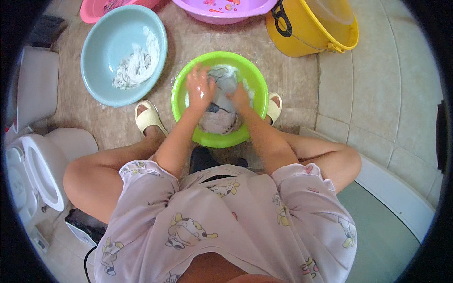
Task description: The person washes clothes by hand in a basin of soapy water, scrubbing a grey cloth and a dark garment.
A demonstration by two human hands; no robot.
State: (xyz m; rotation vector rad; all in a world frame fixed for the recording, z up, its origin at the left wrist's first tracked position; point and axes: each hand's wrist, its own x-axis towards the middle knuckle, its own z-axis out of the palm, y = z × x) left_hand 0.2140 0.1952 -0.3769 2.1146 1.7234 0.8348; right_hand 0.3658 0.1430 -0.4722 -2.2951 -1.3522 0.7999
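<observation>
A round lime-green plastic basin [220, 142] stands on the floor between my feet. Wet, pale grey and whitish cloth [220, 122] lies in it, with suds and cloudy water around. My left hand [200, 86] is over the basin's left side, wet, its fingers spread and nothing held in them. On the right side of the same basin, my right hand [240, 95] is blurred and reaches down at the cloth; whether its fingers grip any is unclear. A dark patch shows on the cloth between my wrists.
A light-blue basin [102, 46] with wet white cloth [138, 67] stands at the upper left. Beyond are a pink basin [90, 10], a purple basin [226, 16] and a yellow bucket [293, 42]. A white toilet [42, 173] is at the left, a tiled wall [371, 78] at the right.
</observation>
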